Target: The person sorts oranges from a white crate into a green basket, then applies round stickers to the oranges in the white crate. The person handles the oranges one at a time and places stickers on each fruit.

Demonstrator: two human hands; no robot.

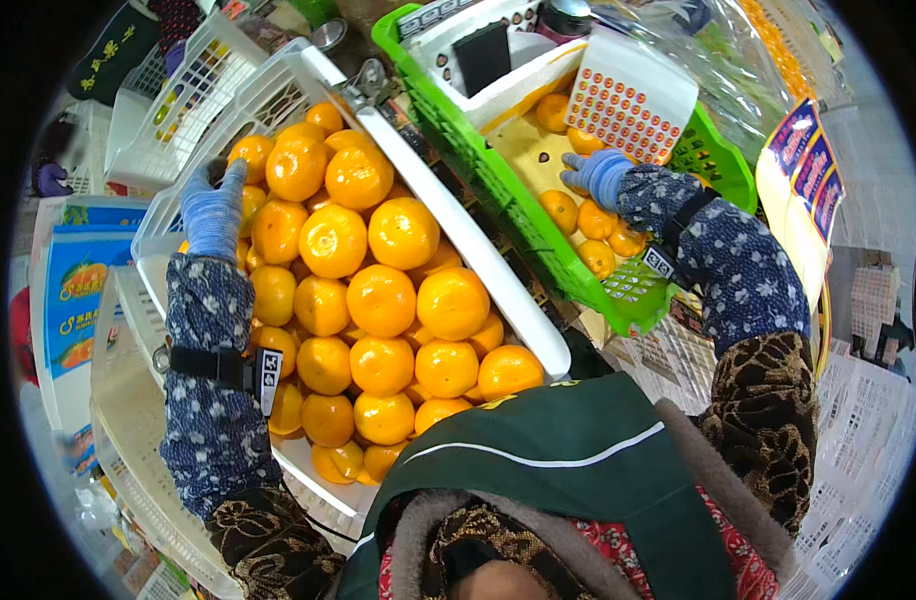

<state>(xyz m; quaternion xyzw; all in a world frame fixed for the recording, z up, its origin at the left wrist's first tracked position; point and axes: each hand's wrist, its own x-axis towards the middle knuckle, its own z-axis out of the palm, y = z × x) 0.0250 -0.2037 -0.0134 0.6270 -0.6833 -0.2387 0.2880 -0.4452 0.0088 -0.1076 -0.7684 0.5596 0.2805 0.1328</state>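
Note:
My left hand (211, 214), in a blue knit glove, is at the left side of a white plastic crate (146, 247) heaped with glossy orange mandarins (381, 300). Its fingertips are beside a mandarin (251, 156) near the far left corner; the hand's underside is hidden. To the right, my gloved right hand (599, 176) reaches into a green plastic basket (495, 184) with its visible fingers apart. Loose mandarins (596, 219) lie around and below that hand. Just beyond it, a sheet of round orange stickers (626, 109) rests over the basket's contents.
A long white bar (458, 240) runs along the heaped crate's right edge. White baskets (195, 97) stand at the far left, near blue printed cartons (79, 292). A lidded jar (566, 19) sits at the green basket's far end. Clear plastic wrap (698, 52) lies beyond.

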